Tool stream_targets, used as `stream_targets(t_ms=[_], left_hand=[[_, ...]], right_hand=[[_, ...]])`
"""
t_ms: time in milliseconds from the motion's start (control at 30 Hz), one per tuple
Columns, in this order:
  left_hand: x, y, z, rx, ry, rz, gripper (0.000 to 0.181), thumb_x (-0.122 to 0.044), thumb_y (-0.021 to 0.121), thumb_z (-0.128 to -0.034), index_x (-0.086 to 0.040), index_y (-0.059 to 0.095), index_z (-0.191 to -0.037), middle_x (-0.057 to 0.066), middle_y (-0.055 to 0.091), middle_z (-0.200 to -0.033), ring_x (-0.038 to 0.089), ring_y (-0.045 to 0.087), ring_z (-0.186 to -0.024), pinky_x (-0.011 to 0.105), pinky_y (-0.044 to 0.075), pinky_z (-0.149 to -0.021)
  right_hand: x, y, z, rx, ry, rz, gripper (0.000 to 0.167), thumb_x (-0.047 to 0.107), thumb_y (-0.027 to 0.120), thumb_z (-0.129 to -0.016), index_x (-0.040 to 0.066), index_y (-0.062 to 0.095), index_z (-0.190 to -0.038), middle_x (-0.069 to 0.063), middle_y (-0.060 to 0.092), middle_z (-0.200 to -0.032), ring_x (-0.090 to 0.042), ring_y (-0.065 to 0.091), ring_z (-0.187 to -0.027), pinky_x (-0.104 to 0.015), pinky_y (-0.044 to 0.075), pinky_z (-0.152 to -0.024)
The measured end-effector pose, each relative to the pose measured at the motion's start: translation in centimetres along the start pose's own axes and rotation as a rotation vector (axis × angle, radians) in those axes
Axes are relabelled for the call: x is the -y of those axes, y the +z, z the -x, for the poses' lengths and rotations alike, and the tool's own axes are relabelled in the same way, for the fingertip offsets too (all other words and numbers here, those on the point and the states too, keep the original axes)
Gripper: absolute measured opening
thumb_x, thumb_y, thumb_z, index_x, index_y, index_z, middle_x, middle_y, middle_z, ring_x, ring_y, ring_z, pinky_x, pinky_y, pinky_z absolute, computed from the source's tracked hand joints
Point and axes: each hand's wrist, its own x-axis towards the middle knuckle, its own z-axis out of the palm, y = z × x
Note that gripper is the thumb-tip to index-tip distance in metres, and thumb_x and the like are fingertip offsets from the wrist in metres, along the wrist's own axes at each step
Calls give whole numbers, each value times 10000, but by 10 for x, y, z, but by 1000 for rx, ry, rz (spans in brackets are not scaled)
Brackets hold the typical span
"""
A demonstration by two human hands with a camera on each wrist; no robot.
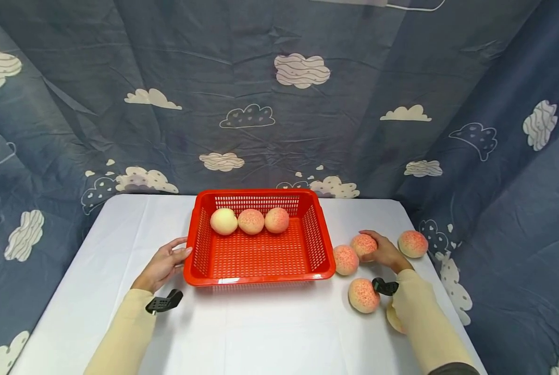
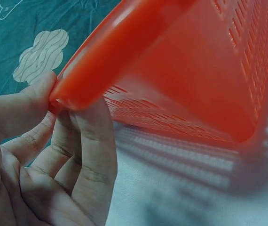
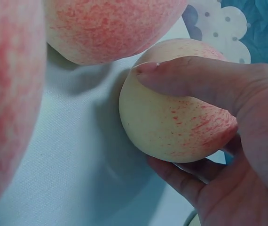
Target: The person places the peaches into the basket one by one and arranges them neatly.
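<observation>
A red plastic basket (image 1: 260, 278) with slotted walls stands on the table, three peaches in a row at its far side, among them a pale yellow peach (image 1: 223, 222). My left hand (image 1: 163, 264) pinches the basket's left rim between thumb and fingers, seen closely in the left wrist view on the rim (image 2: 91, 70). To the right of the basket, my right hand (image 1: 385, 252) grips a pink-speckled peach (image 3: 171, 117), its thumb over the top and its fingers round the far side. Another peach (image 1: 346, 260) lies beside it, near the basket's right wall.
Nearer the front, a peach (image 1: 363, 295) lies by the right wrist, and a yellowish peach (image 1: 394, 319) is partly hidden by the right sleeve. One more peach (image 1: 412, 244) sits near the right edge of the white table (image 1: 270, 333). A dark cloud-print curtain (image 1: 251, 140) hangs behind.
</observation>
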Motion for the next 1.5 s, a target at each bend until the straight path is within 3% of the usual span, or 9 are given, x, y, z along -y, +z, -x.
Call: stream_targets(t_ms=[167,333,700,933,1133,1500], left_hand=[[-1,-2,1,4,6,-3,623,-155,563,-984,12,230,-1484,14,626,-1054,80,636,-842,249,548,-732],[1,-2,1,6,5,5,622,-151,564,-983,14,231,-1481,-4,631,-1030,69,635,-825,246,547,-719],[4,1,-2,7,-6,25,627,-142,582,-972,23,241,-1472,19,629,-1031,95,642,-834,250,547,-720],[3,1,-2,3,2,18,612,-134,572,-976,26,243,-1466,49,620,-1047,103,645,-836,247,548,-715],[3,-1,-2,-9,-10,-6,595,-143,560,-984,6,251,-1470,85,608,-1104,115,643,-867,248,547,-730],[3,-1,-1,2,-9,11,605,-147,555,-987,5,237,-1479,78,610,-1109,114,641,-869,254,545,-740]], right_hand=[[1,1,1,-43,38,1,869,53,791,-716,63,340,-1458,-292,309,-1473,-459,318,-1322,-624,238,-1073],[3,-2,6,-97,11,-17,869,49,797,-715,59,342,-1455,-298,362,-1434,-449,402,-1257,-594,319,-1036],[20,-14,15,-207,-16,-46,868,133,799,-735,126,350,-1478,-232,353,-1475,-430,353,-1317,-619,304,-1041],[41,-14,15,-218,-47,-80,849,175,808,-735,158,383,-1469,-178,396,-1455,-376,415,-1247,-555,381,-998],[59,-9,15,-189,-94,-115,808,130,796,-750,116,389,-1447,-188,423,-1413,-357,442,-1180,-523,411,-981],[89,1,13,-182,-131,-70,772,101,771,-762,103,403,-1441,-194,461,-1368,-352,491,-1075,-387,473,-846]])
